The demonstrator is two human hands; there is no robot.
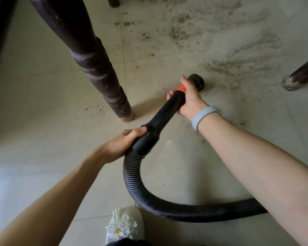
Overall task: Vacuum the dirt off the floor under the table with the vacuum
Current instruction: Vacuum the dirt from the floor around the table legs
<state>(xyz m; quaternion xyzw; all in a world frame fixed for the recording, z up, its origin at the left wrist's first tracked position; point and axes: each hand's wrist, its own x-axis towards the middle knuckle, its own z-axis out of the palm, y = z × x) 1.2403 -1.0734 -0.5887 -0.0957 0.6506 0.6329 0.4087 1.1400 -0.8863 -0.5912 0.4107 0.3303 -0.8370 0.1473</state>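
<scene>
spreading over the pale floor (52, 103) between dark table legs (89, 55), brown dirt (220, 38); black ribbed vacuum hose (149, 197) curls to a nozzle (196, 81) on the floor — left hand (121, 144) wrapped round the cuff, right hand (188, 98) clenched on the tube.

Soft, even daylight; wide-angle warp at the edges.

A pale glare patch lies on the floor (43, 157) at the lower left of the frame, window-like, suggesting light from that side. The table leg (89, 55) at upper left casts a faint shadow rightward near its foot. The dirt (220, 41) at upper right reads slightly soft. Straight tile joints bow, and both arms swell toward the bottom corners. The hose (149, 197) ribs at centre stay fairly sharp; the far upper-left corner falls dark.
</scene>
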